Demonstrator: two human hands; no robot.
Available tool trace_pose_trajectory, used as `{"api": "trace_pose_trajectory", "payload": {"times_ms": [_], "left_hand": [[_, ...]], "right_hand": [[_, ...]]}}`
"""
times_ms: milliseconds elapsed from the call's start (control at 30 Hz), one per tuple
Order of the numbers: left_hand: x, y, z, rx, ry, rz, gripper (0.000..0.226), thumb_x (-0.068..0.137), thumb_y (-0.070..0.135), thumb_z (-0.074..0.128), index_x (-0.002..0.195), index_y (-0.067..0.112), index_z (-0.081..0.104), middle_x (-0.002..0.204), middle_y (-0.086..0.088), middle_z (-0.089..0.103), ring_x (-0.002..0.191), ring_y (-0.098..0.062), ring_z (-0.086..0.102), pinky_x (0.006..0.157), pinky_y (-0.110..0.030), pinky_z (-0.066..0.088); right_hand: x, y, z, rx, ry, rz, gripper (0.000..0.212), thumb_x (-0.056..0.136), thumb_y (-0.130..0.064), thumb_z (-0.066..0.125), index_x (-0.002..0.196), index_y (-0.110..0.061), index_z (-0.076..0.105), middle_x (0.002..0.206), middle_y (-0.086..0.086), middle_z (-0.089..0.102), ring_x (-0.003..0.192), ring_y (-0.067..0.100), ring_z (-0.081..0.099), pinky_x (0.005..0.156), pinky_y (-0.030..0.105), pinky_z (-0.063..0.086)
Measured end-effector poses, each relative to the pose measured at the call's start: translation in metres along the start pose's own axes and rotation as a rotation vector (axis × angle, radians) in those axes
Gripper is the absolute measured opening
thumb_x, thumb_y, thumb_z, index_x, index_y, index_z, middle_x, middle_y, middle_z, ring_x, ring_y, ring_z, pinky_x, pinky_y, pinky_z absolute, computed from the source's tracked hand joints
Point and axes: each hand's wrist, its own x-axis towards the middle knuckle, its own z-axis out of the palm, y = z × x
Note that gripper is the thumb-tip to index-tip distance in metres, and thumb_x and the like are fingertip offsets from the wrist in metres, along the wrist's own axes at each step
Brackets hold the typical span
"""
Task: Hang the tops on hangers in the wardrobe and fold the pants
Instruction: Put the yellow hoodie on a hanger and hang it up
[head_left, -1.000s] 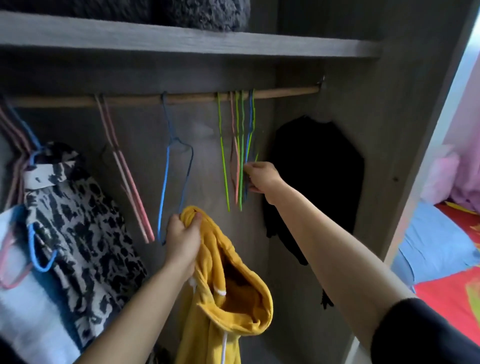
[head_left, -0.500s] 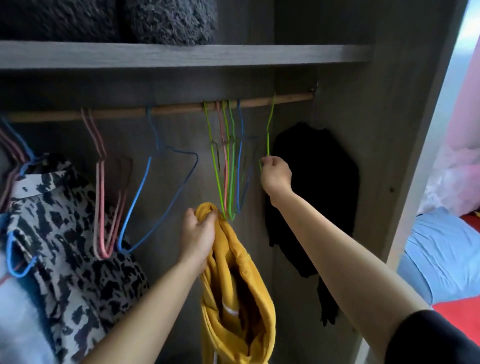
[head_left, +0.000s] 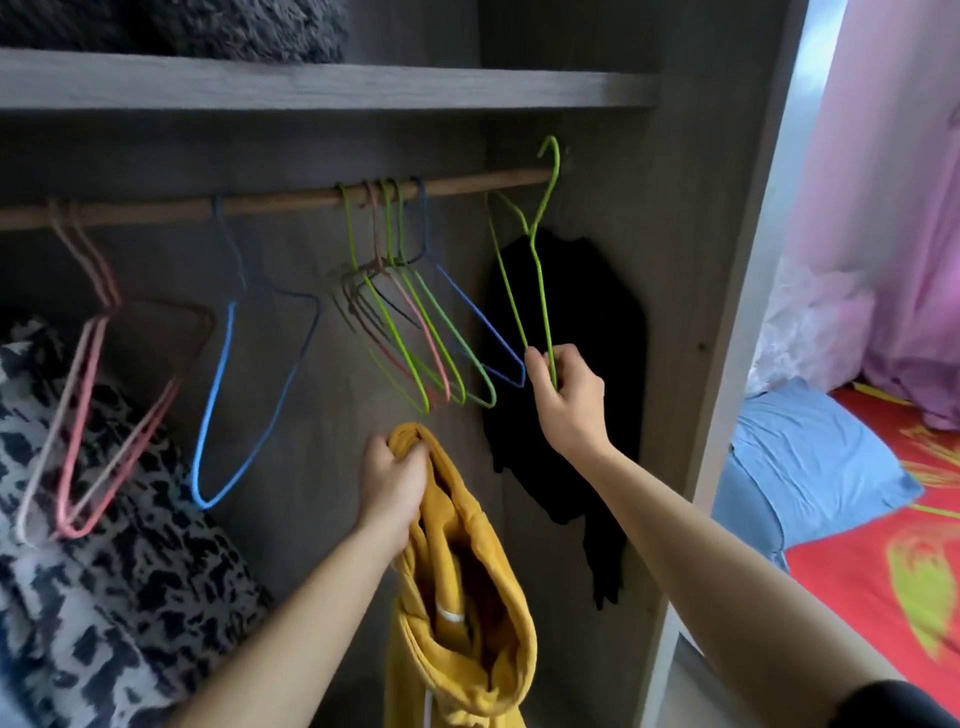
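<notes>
My left hand (head_left: 392, 483) grips the top edge of a yellow hooded top (head_left: 467, 587), which hangs down in front of the wardrobe's lower middle. My right hand (head_left: 566, 395) holds a green wire hanger (head_left: 540, 265) by its lower corner. The hanger's hook is lifted above the right end of the wooden rail (head_left: 270, 203) and is off it. A bunch of green, pink and blue hangers (head_left: 415, 322) hangs on the rail just left of my right hand.
A blue hanger (head_left: 228, 374) and pink hangers (head_left: 83, 395) hang further left. A black-and-white patterned top (head_left: 104, 561) hangs at the lower left, a black garment (head_left: 597, 364) against the right wall. A shelf (head_left: 322, 83) spans above. A bed with a red cover (head_left: 883, 551) lies right.
My right hand has pulled one green hanger out of the bunch, slid it right and lifted its hook off the rail. My left hand keeps holding the yellow top.
</notes>
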Motion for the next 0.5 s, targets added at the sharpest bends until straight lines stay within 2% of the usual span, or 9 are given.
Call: {"api": "trace_pose_trajectory", "payload": {"times_ms": [67, 100, 167, 233, 300, 367, 433, 500], "left_hand": [[-0.002, -0.002, 0.004, 0.018, -0.026, 0.017, 0.014, 0.086, 0.023, 0.065, 0.088, 0.016, 0.054, 0.09, -0.008, 0.063, 0.086, -0.025, 0.062, 0.073, -0.034, 0.049], [-0.004, -0.003, 0.006, 0.029, -0.039, 0.019, 0.014, 0.087, 0.024, 0.065, 0.09, 0.016, 0.053, 0.093, -0.007, 0.062, 0.088, -0.024, 0.061, 0.075, -0.033, 0.047], [-0.007, -0.006, 0.009, 0.053, -0.059, 0.014, 0.013, 0.088, 0.024, 0.063, 0.089, 0.019, 0.051, 0.095, -0.004, 0.06, 0.091, -0.023, 0.059, 0.082, -0.034, 0.045], [-0.01, -0.014, 0.009, 0.083, -0.074, 0.005, 0.013, 0.089, 0.026, 0.062, 0.087, 0.021, 0.05, 0.094, -0.002, 0.059, 0.092, -0.023, 0.059, 0.083, -0.036, 0.046], [-0.01, -0.023, 0.009, 0.118, -0.099, 0.007, 0.015, 0.09, 0.03, 0.062, 0.092, 0.018, 0.053, 0.097, -0.004, 0.061, 0.094, -0.024, 0.061, 0.085, -0.039, 0.05], [-0.01, -0.029, 0.013, 0.168, -0.139, 0.016, 0.025, 0.09, 0.036, 0.063, 0.102, 0.014, 0.057, 0.103, -0.005, 0.063, 0.097, -0.025, 0.062, 0.087, -0.042, 0.053], [-0.01, -0.031, 0.017, 0.216, -0.17, 0.05, 0.031, 0.09, 0.041, 0.064, 0.106, 0.014, 0.061, 0.104, -0.005, 0.065, 0.097, -0.024, 0.063, 0.086, -0.042, 0.054], [-0.012, -0.037, 0.022, 0.266, -0.208, 0.1, 0.026, 0.089, 0.043, 0.065, 0.096, 0.018, 0.064, 0.096, -0.002, 0.067, 0.091, -0.022, 0.064, 0.078, -0.036, 0.053]], "right_hand": [[-0.024, 0.028, -0.015, -0.057, -0.044, 0.088, 0.043, 0.094, -0.048, 0.059, 0.074, -0.013, 0.046, 0.06, 0.004, 0.056, 0.054, 0.016, 0.057, 0.055, 0.038, 0.047], [-0.033, 0.039, -0.02, -0.094, -0.078, 0.157, 0.043, 0.093, -0.051, 0.06, 0.075, -0.013, 0.048, 0.064, 0.007, 0.06, 0.056, 0.021, 0.063, 0.056, 0.04, 0.05], [-0.045, 0.053, -0.027, -0.123, -0.114, 0.29, 0.035, 0.093, -0.053, 0.058, 0.083, -0.02, 0.054, 0.07, 0.004, 0.065, 0.055, 0.015, 0.067, 0.055, 0.035, 0.054], [-0.055, 0.061, -0.03, -0.139, -0.087, 0.355, 0.028, 0.097, -0.05, 0.054, 0.091, -0.022, 0.056, 0.074, -0.001, 0.064, 0.057, 0.007, 0.063, 0.051, 0.026, 0.047], [-0.066, 0.065, -0.037, -0.171, -0.03, 0.358, 0.03, 0.1, -0.047, 0.051, 0.087, -0.021, 0.058, 0.073, -0.006, 0.061, 0.063, 0.003, 0.058, 0.052, 0.018, 0.041], [-0.083, 0.07, -0.051, -0.165, 0.019, 0.33, 0.036, 0.1, -0.048, 0.052, 0.074, -0.023, 0.053, 0.064, -0.009, 0.055, 0.056, -0.002, 0.053, 0.05, 0.011, 0.039], [-0.101, 0.074, -0.066, -0.167, 0.023, 0.3, 0.045, 0.096, -0.053, 0.056, 0.066, -0.022, 0.044, 0.056, -0.007, 0.047, 0.049, 0.002, 0.047, 0.049, 0.012, 0.039], [-0.12, 0.079, -0.078, -0.151, -0.038, 0.354, 0.044, 0.093, -0.059, 0.058, 0.071, -0.022, 0.049, 0.055, -0.001, 0.052, 0.048, 0.007, 0.052, 0.05, 0.019, 0.046]]}}
